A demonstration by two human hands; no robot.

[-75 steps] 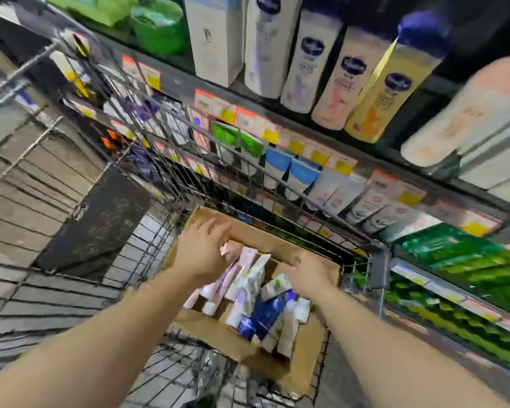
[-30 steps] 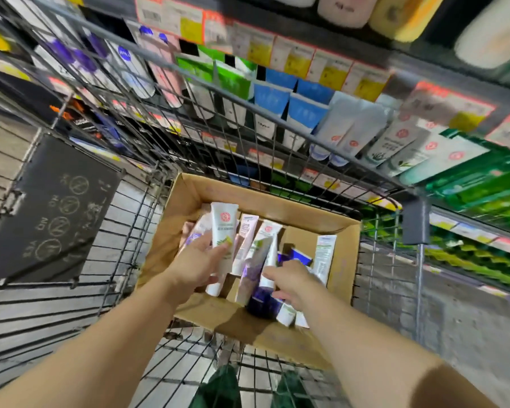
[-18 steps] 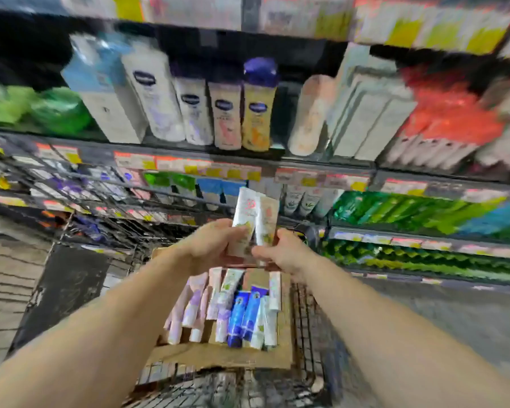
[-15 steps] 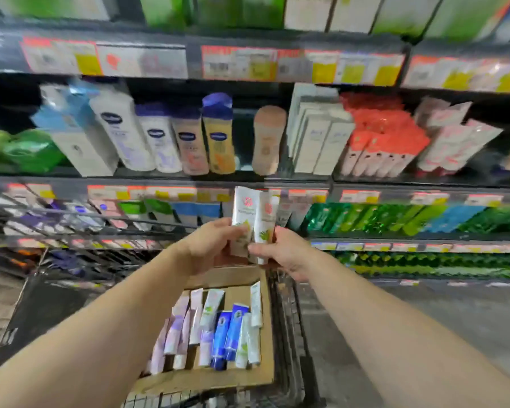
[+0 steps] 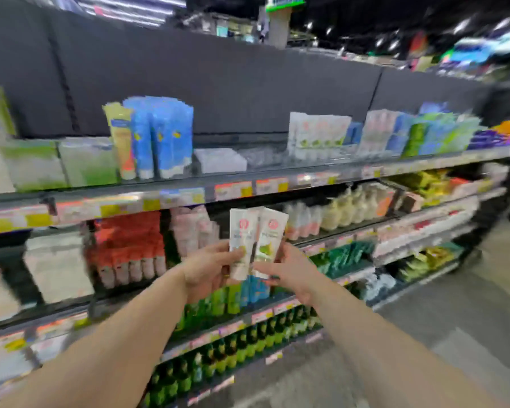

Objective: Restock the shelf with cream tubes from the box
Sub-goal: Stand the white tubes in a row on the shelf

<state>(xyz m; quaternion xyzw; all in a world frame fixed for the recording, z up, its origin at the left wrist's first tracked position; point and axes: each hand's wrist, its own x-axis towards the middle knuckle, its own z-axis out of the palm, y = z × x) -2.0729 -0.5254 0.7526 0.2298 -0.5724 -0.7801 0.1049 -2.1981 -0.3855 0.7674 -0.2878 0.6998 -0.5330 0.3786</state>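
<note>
A: What do we hold?

B: Two flat, smooth white cream tubes (image 5: pixel 255 241), upright, side by side, in front of the shelf (image 5: pixel 165 198). Our left hand (image 5: pixel 209 267) grips the left tube's lower end; our right hand (image 5: pixel 289 270) pinches the right one.

A: Markings?

B: A red round logo and a green patch on each; the print is blurred.

A: The shelf stock?

B: Blurred beyond counting. Similar white tubes (image 5: pixel 317 134) stand on the top tier.

No legible text anywhere.
</note>
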